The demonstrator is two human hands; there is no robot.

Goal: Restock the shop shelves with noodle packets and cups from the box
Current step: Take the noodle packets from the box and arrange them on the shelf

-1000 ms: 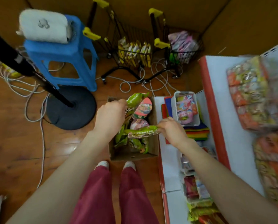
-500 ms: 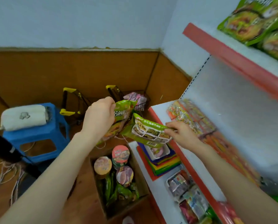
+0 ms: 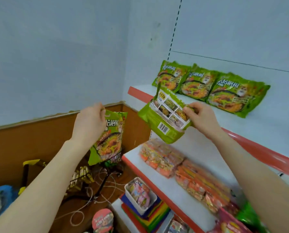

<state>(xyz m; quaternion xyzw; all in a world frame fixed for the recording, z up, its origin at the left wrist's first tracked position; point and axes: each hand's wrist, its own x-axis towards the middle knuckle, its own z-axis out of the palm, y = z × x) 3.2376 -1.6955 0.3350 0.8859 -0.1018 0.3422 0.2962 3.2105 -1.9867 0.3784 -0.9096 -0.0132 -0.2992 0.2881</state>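
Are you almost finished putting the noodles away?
Partly. Three green noodle packets already lean on the top shelf. The right hand holds a fourth packet up to that shelf, and the left hand holds a fifth packet lower down. Noodle cups down below are not shelved yet.

In my left hand (image 3: 88, 125) is a lime-green packet (image 3: 110, 142) with an orange noodle picture. In my right hand (image 3: 202, 118), the second packet (image 3: 157, 118) shows a green back, a white panel of small photos and a black barcode. The shelf (image 3: 275, 128) is white, edged red.
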